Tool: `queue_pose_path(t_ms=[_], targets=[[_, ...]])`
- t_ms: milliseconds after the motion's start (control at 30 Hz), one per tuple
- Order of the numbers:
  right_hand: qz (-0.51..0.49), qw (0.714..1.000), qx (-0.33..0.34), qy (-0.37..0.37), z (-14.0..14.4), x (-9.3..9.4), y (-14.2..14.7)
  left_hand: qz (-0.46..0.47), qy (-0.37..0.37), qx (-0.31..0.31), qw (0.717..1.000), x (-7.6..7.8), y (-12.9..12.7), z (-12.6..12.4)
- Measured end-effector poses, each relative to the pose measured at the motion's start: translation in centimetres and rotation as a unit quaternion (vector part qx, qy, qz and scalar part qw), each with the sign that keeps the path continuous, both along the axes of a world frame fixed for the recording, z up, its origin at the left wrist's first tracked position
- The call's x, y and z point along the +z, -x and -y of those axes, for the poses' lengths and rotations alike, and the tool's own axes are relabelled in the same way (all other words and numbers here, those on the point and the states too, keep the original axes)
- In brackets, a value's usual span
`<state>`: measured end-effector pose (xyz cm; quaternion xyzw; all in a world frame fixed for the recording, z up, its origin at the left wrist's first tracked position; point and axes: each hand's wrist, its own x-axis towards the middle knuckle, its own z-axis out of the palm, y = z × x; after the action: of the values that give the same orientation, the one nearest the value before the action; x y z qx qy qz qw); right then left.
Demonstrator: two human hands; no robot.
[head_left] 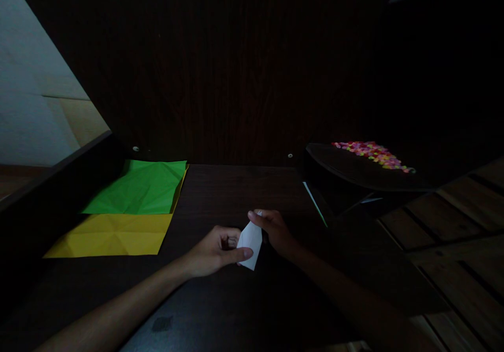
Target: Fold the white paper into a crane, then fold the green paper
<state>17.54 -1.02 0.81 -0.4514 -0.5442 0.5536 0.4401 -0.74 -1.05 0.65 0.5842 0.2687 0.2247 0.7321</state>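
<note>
Between my hands is a small piece of folded white paper (251, 242), held up just above the dark wooden surface. My left hand (220, 251) grips its lower left side, the thumb lying flat across the front and the fingers curled behind. At the upper right edge, my right hand (275, 230) pinches the paper with the thumb near its top corner. The fingers of the right hand are partly hidden behind the paper and in shadow.
Creased green paper (137, 187) lies over a creased yellow sheet (114, 235) at the left. Small colourful pieces (372, 153) are heaped on a dark curved ledge at the right. A thin pale strip (315, 204) lies below it. A dark panel (220, 68) rises behind.
</note>
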Motion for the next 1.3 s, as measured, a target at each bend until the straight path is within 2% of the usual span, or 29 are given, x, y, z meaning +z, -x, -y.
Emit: queue_pose_path(t_ms=[133,233,433,500,800,1167,1300], targets=[[-0.013,0.998,-0.054,0.006,-0.2,-0.3,0.0,-0.008,-0.013,0.013,1.0,-0.1,0.0,-0.2],[-0.005,0.998,-0.07,0.0,-0.3,-0.6,0.1,-0.012,-0.03,0.039,0.999,-0.1,0.0,-0.4],[0.026,0.999,0.019,-0.018,-0.1,-0.7,0.4,-0.007,-0.081,0.162,0.983,-0.3,-0.2,-1.0],[0.046,0.997,0.045,-0.035,0.0,-0.6,0.5,-0.002,-0.089,0.181,0.979,-0.4,-0.2,-1.2],[0.11,0.992,0.025,-0.065,-0.1,-1.0,-0.3,-0.031,-0.059,0.168,0.983,-0.2,-0.3,-1.0],[-0.044,0.996,0.072,0.025,0.1,-1.4,0.6,0.029,-0.04,0.174,0.983,0.1,-0.1,-0.4],[-0.017,0.999,0.047,0.005,0.1,-1.4,0.5,0.031,-0.034,0.17,0.984,0.0,-0.1,-0.5]])
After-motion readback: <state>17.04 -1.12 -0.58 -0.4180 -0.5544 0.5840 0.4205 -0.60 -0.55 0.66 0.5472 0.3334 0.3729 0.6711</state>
